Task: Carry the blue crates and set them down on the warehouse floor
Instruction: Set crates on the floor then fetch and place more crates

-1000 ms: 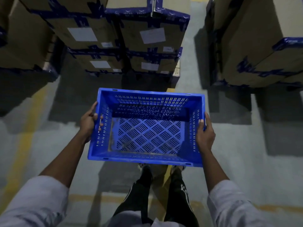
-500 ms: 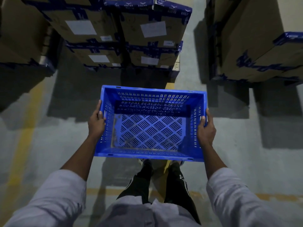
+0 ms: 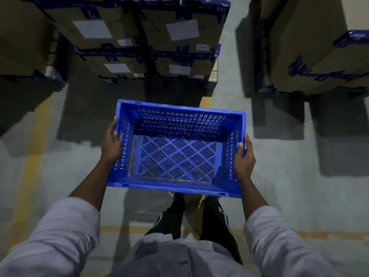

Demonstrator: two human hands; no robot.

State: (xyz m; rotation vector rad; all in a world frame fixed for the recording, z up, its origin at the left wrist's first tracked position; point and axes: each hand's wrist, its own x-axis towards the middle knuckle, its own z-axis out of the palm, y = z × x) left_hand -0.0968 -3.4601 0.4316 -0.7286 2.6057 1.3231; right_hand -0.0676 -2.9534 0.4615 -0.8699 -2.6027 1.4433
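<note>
An empty blue plastic crate (image 3: 175, 188) with slotted walls and a lattice bottom hangs in front of me above the grey warehouse floor (image 3: 289, 196). My left hand (image 3: 110, 144) grips its left rim, thumb over the edge. On the opposite rim my right hand (image 3: 243, 158) holds it the same way. The crate is level and sits just beyond my feet, which show under its near edge.
Stacked cardboard boxes with blue tape (image 3: 147, 37) stand on a pallet straight ahead. A further box stack (image 3: 319, 52) is at the right, another at the left (image 3: 22, 43). Yellow floor lines (image 3: 30, 172) run on the left and across near my feet.
The crate has shifted slightly left and closer to the boxes ahead, staying in both hands. My view has tilted down, showing more of my torso.
</note>
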